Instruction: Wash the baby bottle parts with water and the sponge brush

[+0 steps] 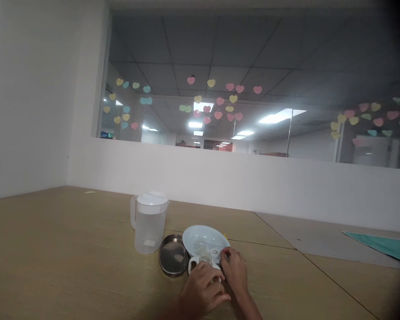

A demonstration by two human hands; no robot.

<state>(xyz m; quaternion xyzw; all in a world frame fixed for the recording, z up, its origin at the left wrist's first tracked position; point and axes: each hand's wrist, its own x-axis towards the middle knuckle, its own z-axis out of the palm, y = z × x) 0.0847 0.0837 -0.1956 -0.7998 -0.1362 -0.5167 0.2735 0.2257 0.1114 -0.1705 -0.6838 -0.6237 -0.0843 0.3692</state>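
My left hand (205, 289) bends its fingers around a small clear glass (205, 255) among white cups; the palm hides the lower part. At its left, a white cup handle (192, 265) sticks out. My right hand (235, 269) is just to the right, thumb and fingertips pinched together beside a white ring-shaped piece (215, 253), perhaps another cup's handle. Whatever lies between those fingertips is too small to make out. Behind both hands stands a white oval dish (200, 232), its near side partly covered by the cups and glass.
A round metal tin (173, 258) sits left of the cups. Behind it stands a translucent lidded pitcher (150, 226). A teal cloth (386, 246) lies far right on the wooden table (70, 258). A wall with a window (246, 120) and heart-shaped notes rises beyond.
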